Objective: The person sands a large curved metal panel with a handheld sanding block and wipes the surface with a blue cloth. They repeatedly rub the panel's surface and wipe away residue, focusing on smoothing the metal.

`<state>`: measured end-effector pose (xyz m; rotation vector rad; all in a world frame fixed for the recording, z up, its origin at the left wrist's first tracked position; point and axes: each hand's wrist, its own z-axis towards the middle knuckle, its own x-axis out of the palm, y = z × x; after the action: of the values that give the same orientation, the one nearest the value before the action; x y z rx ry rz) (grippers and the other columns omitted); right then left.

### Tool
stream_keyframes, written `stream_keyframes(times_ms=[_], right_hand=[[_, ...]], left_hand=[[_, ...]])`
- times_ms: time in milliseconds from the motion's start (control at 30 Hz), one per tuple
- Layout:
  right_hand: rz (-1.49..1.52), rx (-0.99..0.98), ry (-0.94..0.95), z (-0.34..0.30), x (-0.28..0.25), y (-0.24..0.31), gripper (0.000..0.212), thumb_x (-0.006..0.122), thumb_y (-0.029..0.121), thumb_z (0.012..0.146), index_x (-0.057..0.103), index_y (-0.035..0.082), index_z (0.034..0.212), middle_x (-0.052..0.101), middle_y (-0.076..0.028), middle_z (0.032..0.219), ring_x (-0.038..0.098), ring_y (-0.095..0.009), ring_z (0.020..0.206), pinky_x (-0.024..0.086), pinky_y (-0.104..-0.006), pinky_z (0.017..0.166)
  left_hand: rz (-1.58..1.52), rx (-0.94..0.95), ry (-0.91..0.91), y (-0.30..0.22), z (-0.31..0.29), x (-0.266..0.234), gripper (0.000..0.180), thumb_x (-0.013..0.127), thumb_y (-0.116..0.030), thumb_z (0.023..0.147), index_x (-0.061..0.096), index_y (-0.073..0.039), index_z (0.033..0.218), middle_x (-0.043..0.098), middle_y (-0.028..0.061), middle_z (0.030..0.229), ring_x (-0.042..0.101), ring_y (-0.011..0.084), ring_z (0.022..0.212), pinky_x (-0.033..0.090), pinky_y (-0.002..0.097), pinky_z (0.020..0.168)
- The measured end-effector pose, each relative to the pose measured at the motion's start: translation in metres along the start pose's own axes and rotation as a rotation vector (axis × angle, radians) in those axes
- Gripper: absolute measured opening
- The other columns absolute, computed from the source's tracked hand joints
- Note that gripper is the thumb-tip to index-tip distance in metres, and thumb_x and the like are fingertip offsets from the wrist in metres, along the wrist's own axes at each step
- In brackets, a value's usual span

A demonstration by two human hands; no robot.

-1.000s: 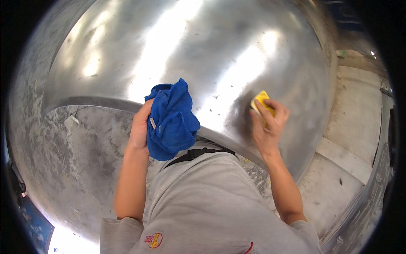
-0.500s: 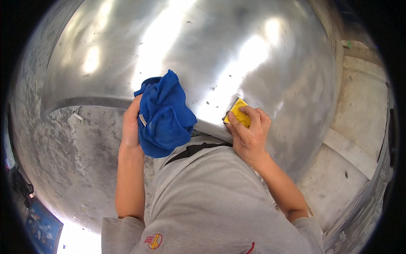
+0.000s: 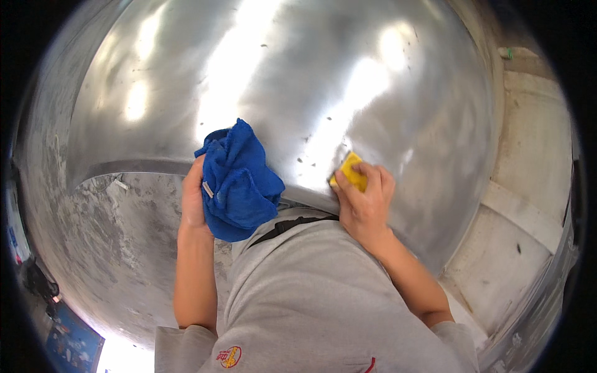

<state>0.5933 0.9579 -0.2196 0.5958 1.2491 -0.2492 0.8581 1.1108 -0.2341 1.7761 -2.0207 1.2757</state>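
A large, shiny bare-metal panel (image 3: 292,81) curves in front of me, with bright light streaks and small dark specks on it. My left hand (image 3: 194,198) is closed around a bunched blue cloth (image 3: 239,186) with a small white tag, held over the panel's near edge. Lower right of the middle, my right hand (image 3: 368,202) grips a small yellow block (image 3: 351,173) between thumb and fingers. The block rests against the metal near that edge; its underside is hidden, and a little motion blur softens it.
Grey, smudged concrete floor (image 3: 118,236) shows below the panel's left edge. Pale, dirty flat surfaces (image 3: 535,118) run along the right side. A blue board or box top (image 3: 71,339) lies at the lower left. My body stands close against the panel's near edge.
The view has shifted slightly. My right hand and the yellow block have moved a little toward me along the metal. The blue cloth stays in my left hand, slightly lower in the picture.
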Motion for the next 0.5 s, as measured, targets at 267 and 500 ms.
stream_keyframes(times_ms=[267, 500], right_hand=[[-0.027, 0.1, 0.029, -0.004, 0.004, 0.013, 0.039, 0.084, 0.008, 0.079, 0.079, 0.013, 0.117, 0.062, -0.014, 0.126, 0.052, -0.038, 0.115, 0.041, -0.0471, 0.096], [-0.069, 0.097, -0.051, -0.006, 0.007, 0.023, 0.04, 0.082, 0.008, 0.08, 0.078, 0.011, 0.12, 0.061, -0.014, 0.126, 0.051, -0.038, 0.115, 0.04, -0.0472, 0.094]], left_hand=[[0.077, -0.047, -0.098, -0.007, 0.001, -0.002, 0.038, 0.062, -0.036, 0.103, 0.073, -0.002, 0.115, 0.077, 0.01, 0.104, 0.074, 0.019, 0.087, 0.064, 0.0335, 0.077], [0.035, -0.133, -0.037, -0.011, -0.002, -0.003, 0.039, 0.062, -0.037, 0.103, 0.072, -0.002, 0.116, 0.076, 0.0097, 0.104, 0.074, 0.0185, 0.089, 0.064, 0.0337, 0.079]])
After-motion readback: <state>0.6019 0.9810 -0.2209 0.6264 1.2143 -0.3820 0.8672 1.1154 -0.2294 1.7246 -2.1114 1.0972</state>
